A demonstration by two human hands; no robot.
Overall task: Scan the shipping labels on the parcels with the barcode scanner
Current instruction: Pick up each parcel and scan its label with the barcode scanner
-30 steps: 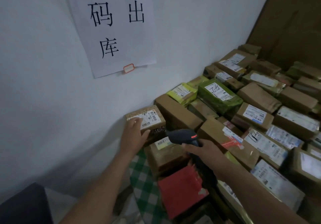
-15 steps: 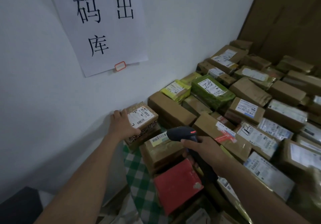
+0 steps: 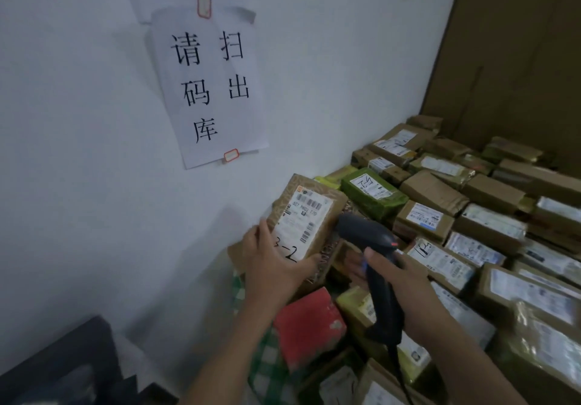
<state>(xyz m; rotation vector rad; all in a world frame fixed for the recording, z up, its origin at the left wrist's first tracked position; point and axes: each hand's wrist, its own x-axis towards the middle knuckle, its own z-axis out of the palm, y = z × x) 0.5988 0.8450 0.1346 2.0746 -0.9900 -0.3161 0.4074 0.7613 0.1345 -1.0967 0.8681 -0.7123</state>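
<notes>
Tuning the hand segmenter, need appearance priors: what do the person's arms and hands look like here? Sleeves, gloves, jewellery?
Both bare. The left hand and right hand have no gloves, and no rings show. The left forearm and right forearm are uncovered down to the frame edge: no sleeve, watch, wristband or marking in view. Slight blur softens fine detail.

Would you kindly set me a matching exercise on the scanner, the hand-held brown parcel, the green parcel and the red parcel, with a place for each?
1. barcode scanner
2. brown parcel
3. green parcel
4. red parcel

A. gripped by the left hand
B. in the pile beyond the scanner
C. gripped by the right hand
D. lying just below the left hand

Pairs: 1-C, 2-A, 3-B, 4-D
</notes>
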